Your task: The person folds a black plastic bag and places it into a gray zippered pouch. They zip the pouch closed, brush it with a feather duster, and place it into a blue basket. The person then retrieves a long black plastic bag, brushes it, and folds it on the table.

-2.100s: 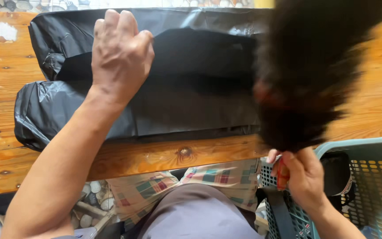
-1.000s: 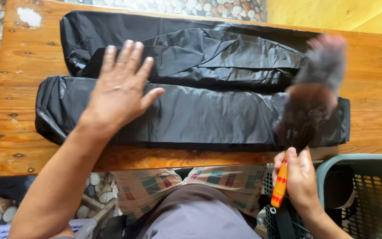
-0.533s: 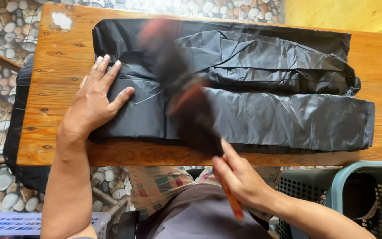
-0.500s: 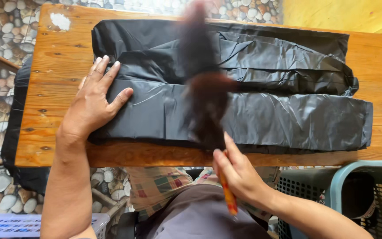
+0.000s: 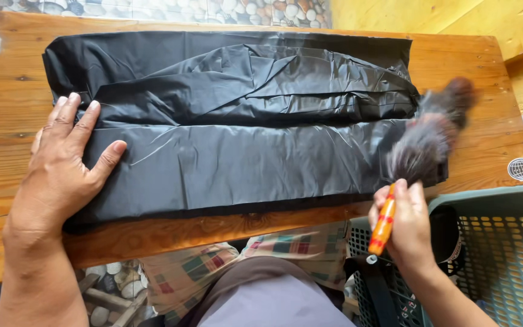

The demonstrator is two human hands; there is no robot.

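Flat and open, the left hand (image 5: 62,175) presses the left end of a folded black plastic bag (image 5: 237,139) lying along the wooden tabletop (image 5: 7,91). Meanwhile the right hand (image 5: 407,224) grips a feather duster (image 5: 422,148) by its orange handle, its blurred plumes over the bag's right end.

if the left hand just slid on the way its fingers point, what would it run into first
The left hand lies flat on the folded black plastic bag, fingers pointing up and slightly right across the wooden table. It would probably meet the crumpled upper fold of that bag first; how high the ridge stands is unclear.
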